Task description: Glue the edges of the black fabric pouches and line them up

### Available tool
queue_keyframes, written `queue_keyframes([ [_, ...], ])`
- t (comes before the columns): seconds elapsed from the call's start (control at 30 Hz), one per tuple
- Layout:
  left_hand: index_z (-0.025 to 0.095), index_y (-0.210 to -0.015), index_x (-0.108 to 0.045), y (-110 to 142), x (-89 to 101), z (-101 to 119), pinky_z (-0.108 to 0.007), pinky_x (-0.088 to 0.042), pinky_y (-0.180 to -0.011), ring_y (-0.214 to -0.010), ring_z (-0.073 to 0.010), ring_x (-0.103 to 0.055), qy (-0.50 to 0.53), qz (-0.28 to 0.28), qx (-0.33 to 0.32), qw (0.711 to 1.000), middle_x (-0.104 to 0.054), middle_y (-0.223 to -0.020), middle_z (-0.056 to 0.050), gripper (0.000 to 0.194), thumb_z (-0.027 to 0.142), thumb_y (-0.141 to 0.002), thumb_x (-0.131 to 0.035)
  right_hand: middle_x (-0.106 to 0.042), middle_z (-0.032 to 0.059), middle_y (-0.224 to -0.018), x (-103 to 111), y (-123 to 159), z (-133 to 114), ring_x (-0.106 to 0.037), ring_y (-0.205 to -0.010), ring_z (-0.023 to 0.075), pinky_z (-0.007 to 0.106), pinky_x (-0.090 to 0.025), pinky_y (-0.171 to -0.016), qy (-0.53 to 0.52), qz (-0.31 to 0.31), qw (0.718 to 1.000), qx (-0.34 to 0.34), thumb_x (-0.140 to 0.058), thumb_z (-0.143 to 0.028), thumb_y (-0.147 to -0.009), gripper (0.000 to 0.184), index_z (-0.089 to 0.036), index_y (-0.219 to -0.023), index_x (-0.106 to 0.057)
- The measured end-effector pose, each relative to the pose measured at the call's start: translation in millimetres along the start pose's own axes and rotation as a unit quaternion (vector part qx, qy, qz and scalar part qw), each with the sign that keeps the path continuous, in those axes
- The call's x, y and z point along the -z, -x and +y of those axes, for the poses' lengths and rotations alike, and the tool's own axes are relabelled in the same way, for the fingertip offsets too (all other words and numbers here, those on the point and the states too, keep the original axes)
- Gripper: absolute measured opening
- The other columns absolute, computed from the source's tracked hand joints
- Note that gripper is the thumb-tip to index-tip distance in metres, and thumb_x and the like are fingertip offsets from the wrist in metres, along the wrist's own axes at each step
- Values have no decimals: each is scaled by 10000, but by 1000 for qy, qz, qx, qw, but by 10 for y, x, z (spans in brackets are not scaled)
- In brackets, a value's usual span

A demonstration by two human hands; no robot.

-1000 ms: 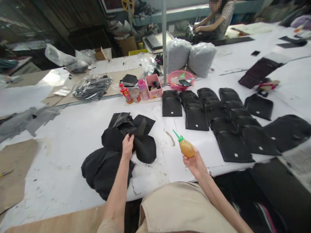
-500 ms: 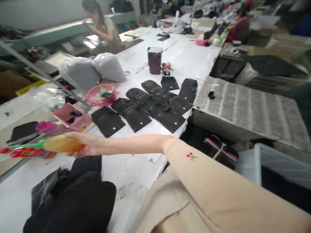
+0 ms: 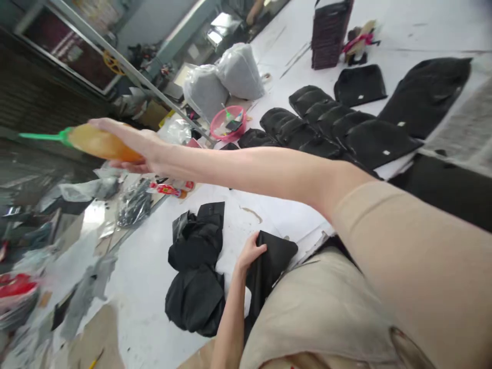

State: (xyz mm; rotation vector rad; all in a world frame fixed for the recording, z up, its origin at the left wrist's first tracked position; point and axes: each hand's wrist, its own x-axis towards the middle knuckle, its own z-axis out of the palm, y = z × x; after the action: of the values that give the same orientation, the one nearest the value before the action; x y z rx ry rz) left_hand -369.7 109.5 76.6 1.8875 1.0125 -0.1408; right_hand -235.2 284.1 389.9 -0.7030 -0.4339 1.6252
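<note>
My right hand [image 3: 144,146] is raised at the upper left, my forearm stretched across the view. Its fingers are wrapped round a squeeze glue bottle [image 3: 102,143] with amber contents and a thin green nozzle pointing left. Low in the middle, my left hand [image 3: 251,252] grips a black fabric piece [image 3: 280,252] at the table's near edge, close to my body; part of the piece hangs beside my clothing. To the left of that hand lies a pile of black cut pieces [image 3: 197,297] on the white table.
Rows of black padded pieces [image 3: 315,118] lie at the right, partly behind my arm. Behind them stand a pink basket [image 3: 230,130], grey plastic-wrapped bundles [image 3: 238,72] and a slanting metal pole [image 3: 154,89]. A red-labelled bottle [image 3: 167,189] is below my right hand. Scraps lie at the left.
My right hand has swung the glue bottle from low over the table to up at the left. My left hand has drawn a black piece off the pile to the near edge. The view has turned and tilted.
</note>
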Motion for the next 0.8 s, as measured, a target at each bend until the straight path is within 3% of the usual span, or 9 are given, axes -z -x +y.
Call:
queue_keyframes([
  [0.07,145,-1013,-648,-119,-31,37,-302,-518,-836,-910,-192,-635,-47,-12,0,999,-699,-981,-36,289,76,-734,-611,-614,-51,-636,395,175,-42,-636,-749,90,237,-504,-662,39,-9,999,23,-563,-544,-948,534,-38,-1114,-608],
  [0.17,163,-1037,-631,-235,-47,120,-306,-499,-832,-930,-217,-648,-155,-28,7,988,-707,-1001,-60,285,103,-761,-593,-664,-20,-756,1218,538,56,-604,-681,86,187,-485,-598,71,15,994,76,-696,-470,-894,476,-114,-1198,-610],
  [0.3,181,-1138,-606,-362,-4,184,-311,-487,-881,-1017,-227,-665,-272,-13,1,962,-707,-1107,-99,342,54,-836,-507,-711,18,-892,2337,1067,475,-599,-652,113,194,-495,-515,38,136,989,34,-766,-420,-798,368,-218,-1088,-665],
  [0.4,167,-1126,-613,-520,17,182,-336,-488,-896,-1007,-227,-667,-348,34,9,937,-693,-1104,-123,336,13,-898,-421,-722,10,-953,2900,1444,861,-622,-694,122,200,-525,-529,18,201,979,5,-762,-401,-789,299,-250,-1034,-685],
  [0.5,160,-1109,-625,-665,6,145,-354,-484,-909,-999,-226,-662,-369,68,42,926,-684,-1080,-123,276,57,-958,-419,-722,4,-994,3192,1779,1158,-617,-692,119,197,-527,-513,32,234,972,-5,-774,-411,-781,297,-264,-1027,-697],
  [0.6,162,-1138,-623,-679,-56,69,-369,-468,-942,-1061,-242,-638,-345,97,67,931,-665,-1117,-127,188,212,-982,-531,-723,5,-1001,3337,2018,1350,-618,-702,123,201,-540,-523,25,269,962,-43,-800,-413,-752,337,-272,-1044,-709],
  [0.7,151,-1197,-598,-565,-167,-38,-372,-472,-933,-1089,-268,-621,-314,111,94,938,-648,-1151,-135,402,432,-919,-671,-723,5,-1003,3441,2144,1486,-634,-749,137,203,-553,-537,-13,315,947,-66,-820,-409,-715,346,-273,-1016,-717],
  [0.8,124,-1211,-592,-439,-247,-146,-391,-474,-928,-1103,-293,-609,-325,116,126,930,-636,-1185,-156,444,393,-883,-722,-725,11,-959,3531,2193,1598,-632,-722,143,207,-538,-505,-25,344,936,-76,-823,-417,-696,348,-263,-989,-716],
])
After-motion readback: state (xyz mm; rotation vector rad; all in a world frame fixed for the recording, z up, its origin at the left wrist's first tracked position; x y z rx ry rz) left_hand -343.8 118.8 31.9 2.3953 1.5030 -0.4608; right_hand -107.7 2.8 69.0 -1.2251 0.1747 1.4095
